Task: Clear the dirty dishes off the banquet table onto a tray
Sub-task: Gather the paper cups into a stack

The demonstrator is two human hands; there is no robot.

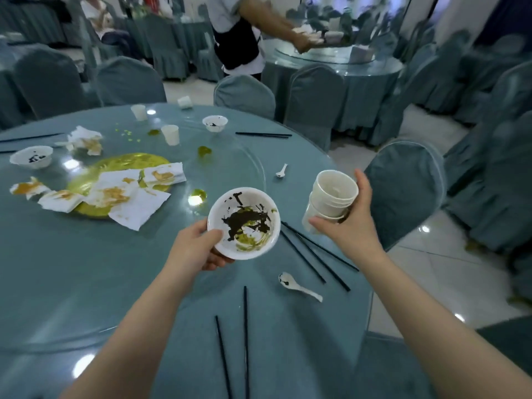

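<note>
Head view, looking down over a round worktop [72,277] draped in blue-grey cloth. Left hand [198,246] gripping a white bowl [244,224] by its near rim, thumb over the edge, fingers curled beneath; bowl tilted toward the camera, smeared inside with dark and yellow-green residue, held above the cloth. Right hand [349,226] wrapped around a stack of white cups [331,201], thumb in front, fingers behind, stack lifted clear of the surface just right of the bowl. Between and below the two hands: black chopsticks [316,254] lying slantwise, a dirty white spoon [298,286] just beside them, and another pair of chopsticks [244,341] nearer the camera. Farther left, stained napkins [126,197] spread over a gold plate [115,168]. Toward the far edge, a second soiled bowl [31,158], a third small bowl [215,123], single cups [170,134], and a small spoon [282,171]. Covered chairs [403,191] ringing the edge.
</note>
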